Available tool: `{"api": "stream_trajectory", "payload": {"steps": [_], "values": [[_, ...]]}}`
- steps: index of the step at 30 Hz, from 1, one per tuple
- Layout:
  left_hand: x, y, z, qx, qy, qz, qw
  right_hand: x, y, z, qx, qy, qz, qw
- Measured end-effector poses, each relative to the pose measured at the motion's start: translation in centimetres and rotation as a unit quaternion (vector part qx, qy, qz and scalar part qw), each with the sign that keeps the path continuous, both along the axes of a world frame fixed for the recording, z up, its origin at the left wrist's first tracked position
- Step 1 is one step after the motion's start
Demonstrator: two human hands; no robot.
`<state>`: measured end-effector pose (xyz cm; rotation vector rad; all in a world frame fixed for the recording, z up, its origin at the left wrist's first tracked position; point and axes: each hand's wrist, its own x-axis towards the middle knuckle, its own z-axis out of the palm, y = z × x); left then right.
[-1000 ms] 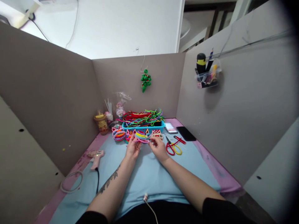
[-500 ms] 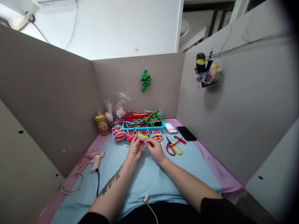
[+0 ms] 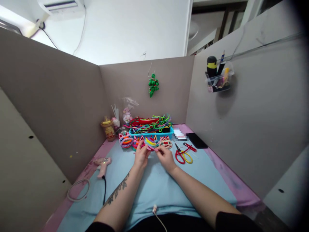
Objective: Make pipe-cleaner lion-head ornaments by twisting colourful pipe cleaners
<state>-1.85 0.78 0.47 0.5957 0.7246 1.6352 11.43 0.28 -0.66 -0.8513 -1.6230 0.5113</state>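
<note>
- Grey partitions wall in a blue-covered counter point(image 3: 149, 187).
- Left hand point(image 3: 141, 157) grasps a multicoloured pipe-cleaner piece point(image 3: 151, 142) at its left; the right hand point(image 3: 166, 159) pinches its pink near edge, at the right.
- The piece lies between both sets of fingertips, neither hand clearly nearer; its long axis seems to run left to right, its front unclear.
- Beyond: a blue tray point(image 3: 137, 133) of pipe cleaners.
- Right: scissors point(image 3: 180, 157); left: pink glue gun point(image 3: 103, 166).

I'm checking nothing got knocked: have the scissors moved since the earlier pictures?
No. Judged against the blue tray, the scissors lie where they did; only the camera's view has shifted.
</note>
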Motion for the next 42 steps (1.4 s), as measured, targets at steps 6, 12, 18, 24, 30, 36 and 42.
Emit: {"api": "stream_trajectory", "payload": {"steps": [6, 12, 18, 24, 30, 36, 42], "values": [[0.23, 0.27, -0.32, -0.022, -0.009, -0.032, 0.999, -0.33, 0.25, 0.07, -0.005, 0.013, 0.015, 1.000], [-0.17, 0.18, -0.11, 0.021, 0.028, 0.031, 0.999, 0.14, 0.23, 0.02, 0.029, -0.023, -0.040, 0.998], [-0.24, 0.17, -0.16, 0.020, 0.020, 0.012, 1.000, 0.34, 0.34, -0.30, 0.039, -0.038, -0.009, 0.998], [0.28, 0.11, -0.10, -0.016, -0.003, -0.039, 0.999, -0.14, 0.20, -0.12, 0.018, 0.017, 0.043, 0.999], [0.03, 0.03, -0.07, 0.012, 0.036, 0.008, 0.999, -0.11, -0.11, 0.20, 0.049, -0.024, -0.020, 0.998], [0.27, -0.51, 0.44, 0.042, 0.097, 0.031, 0.994, 0.05, -0.24, 0.34, 0.041, -0.032, -0.004, 0.999], [0.27, -0.46, 0.16, 0.020, 0.054, -0.010, 0.998, 0.11, -0.21, 0.36, -0.004, -0.027, -0.008, 1.000]]}}
